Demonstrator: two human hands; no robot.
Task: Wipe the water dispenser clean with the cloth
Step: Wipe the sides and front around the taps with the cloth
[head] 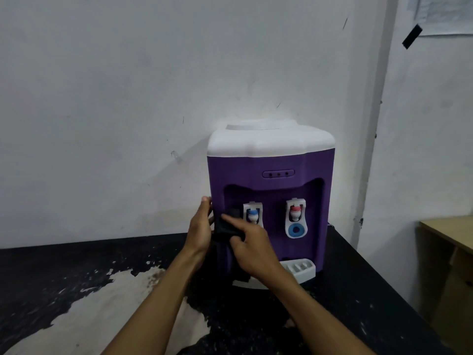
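Note:
A purple water dispenser [271,180] with a white top stands on a black table against the wall. It has a blue tap [252,215], a red tap [295,212] and a white drip tray [300,270]. A dark cloth [225,231] is pressed on the dispenser's front left corner, beside the blue tap. My right hand [252,243] grips the cloth, forefinger stretched along it. My left hand [201,225] rests flat against the dispenser's left side and touches the cloth's edge. The cloth's lower part hangs down behind my right wrist.
The black table top [64,272] is worn, with a large pale patch [115,303] where the coating has peeled. A wooden desk [448,231] stands at the right. The white wall [128,98] is close behind the dispenser.

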